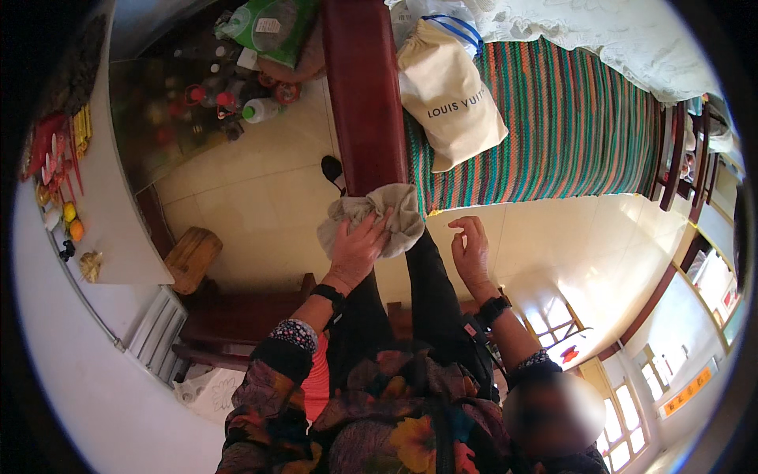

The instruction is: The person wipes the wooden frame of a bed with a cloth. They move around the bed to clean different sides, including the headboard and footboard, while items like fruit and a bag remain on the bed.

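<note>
My left hand (360, 244) lies on a crumpled greyish-beige cloth (402, 213), its fingers spread over the folds. The cloth rests on the near end of a dark red, glossy wooden armrest (367, 118). To the right, my right hand (472, 249) hovers over the floor with its fingers loosely curled and nothing in them. Beyond it is a seat covered by a striped woven mat (551, 130). A cream drawstring fabric bag (453, 98) with printed lettering lies on the mat against the armrest.
Plastic bottles (260, 111) and a green package (278, 29) are at the upper left. A wooden stump stool (192, 260) stands beside a white-topped table (133, 249). White lace fabric (628, 53) hangs at the upper right. A dark red wooden bench (237, 320) is at the lower left.
</note>
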Demonstrator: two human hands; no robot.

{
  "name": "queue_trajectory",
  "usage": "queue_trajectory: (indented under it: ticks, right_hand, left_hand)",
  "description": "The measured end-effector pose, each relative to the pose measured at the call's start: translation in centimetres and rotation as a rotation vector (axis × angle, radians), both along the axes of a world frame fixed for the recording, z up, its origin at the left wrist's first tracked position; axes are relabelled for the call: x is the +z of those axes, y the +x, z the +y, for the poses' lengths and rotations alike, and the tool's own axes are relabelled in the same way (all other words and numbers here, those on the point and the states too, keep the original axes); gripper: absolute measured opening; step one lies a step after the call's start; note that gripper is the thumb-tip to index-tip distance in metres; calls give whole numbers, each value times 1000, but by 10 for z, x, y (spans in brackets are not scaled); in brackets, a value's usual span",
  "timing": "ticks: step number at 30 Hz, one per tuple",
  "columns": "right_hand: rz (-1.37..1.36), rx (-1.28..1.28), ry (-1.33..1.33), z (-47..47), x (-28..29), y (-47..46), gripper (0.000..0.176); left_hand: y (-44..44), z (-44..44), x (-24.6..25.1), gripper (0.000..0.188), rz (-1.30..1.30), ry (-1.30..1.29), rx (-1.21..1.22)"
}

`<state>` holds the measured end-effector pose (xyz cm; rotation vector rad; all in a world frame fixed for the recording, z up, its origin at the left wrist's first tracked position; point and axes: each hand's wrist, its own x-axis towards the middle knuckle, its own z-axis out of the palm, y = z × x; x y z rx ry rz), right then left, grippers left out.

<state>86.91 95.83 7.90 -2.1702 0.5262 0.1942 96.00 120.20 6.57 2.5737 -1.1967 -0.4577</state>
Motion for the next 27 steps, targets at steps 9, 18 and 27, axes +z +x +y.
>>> queue_trajectory:
  ticks: [9,18,27]
  right_hand:
    - [27,-24,4,-9,8,-21,24]
    - [174,-141,172,-22,8,-45,17]
    - [64,-416,1415,-16,73,-13,107]
  left_hand:
    - [-43,17,16,16,99,-55,-173]
    - [-25,-4,39,49,858,-176,175]
    - [1,-104,93,49,1073,-517,389]
